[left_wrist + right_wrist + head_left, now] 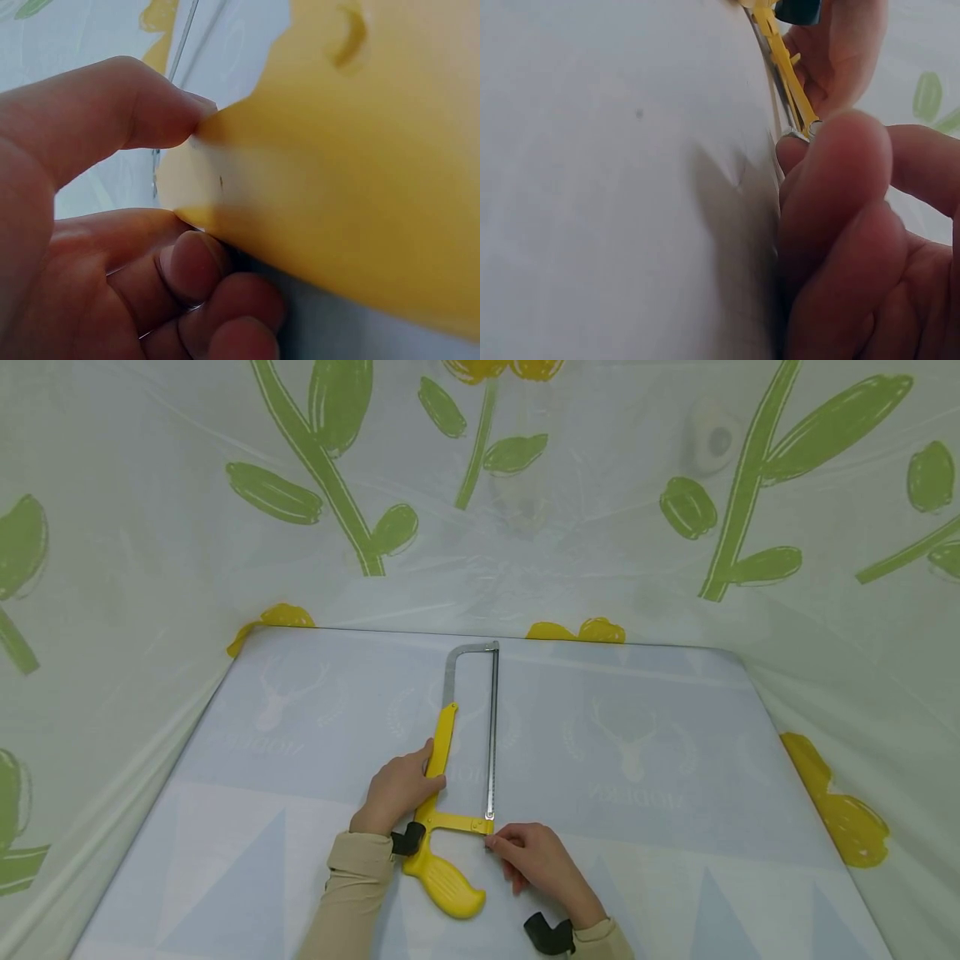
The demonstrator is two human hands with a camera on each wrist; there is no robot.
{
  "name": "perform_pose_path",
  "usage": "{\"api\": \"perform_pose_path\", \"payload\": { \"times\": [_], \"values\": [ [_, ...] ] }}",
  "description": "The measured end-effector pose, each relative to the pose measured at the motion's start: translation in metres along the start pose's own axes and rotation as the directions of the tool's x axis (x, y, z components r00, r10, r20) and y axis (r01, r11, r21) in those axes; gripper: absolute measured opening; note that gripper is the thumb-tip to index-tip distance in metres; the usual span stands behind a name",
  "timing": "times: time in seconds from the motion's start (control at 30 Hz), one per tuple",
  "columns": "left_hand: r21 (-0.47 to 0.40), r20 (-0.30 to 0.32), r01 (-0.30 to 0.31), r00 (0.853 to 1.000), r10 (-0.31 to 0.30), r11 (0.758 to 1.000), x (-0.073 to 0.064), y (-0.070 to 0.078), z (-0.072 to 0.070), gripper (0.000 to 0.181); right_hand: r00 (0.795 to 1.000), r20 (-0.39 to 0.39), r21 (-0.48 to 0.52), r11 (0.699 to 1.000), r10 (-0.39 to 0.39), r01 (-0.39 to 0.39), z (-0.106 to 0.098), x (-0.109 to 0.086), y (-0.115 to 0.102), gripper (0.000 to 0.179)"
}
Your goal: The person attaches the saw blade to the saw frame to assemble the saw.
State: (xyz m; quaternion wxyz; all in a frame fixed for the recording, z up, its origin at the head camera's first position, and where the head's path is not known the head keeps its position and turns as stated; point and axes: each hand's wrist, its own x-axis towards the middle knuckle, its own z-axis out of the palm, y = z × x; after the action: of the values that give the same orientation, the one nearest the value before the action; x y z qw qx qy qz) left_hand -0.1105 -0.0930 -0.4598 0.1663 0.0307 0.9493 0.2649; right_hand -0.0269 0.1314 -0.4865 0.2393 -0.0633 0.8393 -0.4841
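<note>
A hacksaw (444, 739) with a yellow frame and a grey metal bow lies on the table, its far end pointing away from me. Its yellow handle (446, 881) is nearest me, and its thin blade (492, 735) runs along the right side. My left hand (397, 789) grips the yellow frame bar above the handle, thumb on one side and fingers on the other. At the blade's near end, the thumb and forefinger of my right hand (536, 856) pinch a small metal fitting (815, 127), mostly hidden by the fingertips.
The table (675, 760) has a pale blue and white cover with deer prints and triangles. Behind it and at both sides hangs a white sheet (600, 552) with green leaves and yellow flowers. A black strap piece (547, 935) sits at my right wrist.
</note>
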Motion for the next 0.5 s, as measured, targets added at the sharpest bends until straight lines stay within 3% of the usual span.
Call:
{"api": "perform_pose_path", "payload": {
  "times": [0.5],
  "values": [
    [-0.003,-0.002,-0.003,1.000,0.003,1.000,-0.0002,0.0002,0.0000,0.070,0.999,-0.032,0.056,0.998,0.006,-0.004,-0.0012,-0.0005,0.0004,0.027]
  ]
}}
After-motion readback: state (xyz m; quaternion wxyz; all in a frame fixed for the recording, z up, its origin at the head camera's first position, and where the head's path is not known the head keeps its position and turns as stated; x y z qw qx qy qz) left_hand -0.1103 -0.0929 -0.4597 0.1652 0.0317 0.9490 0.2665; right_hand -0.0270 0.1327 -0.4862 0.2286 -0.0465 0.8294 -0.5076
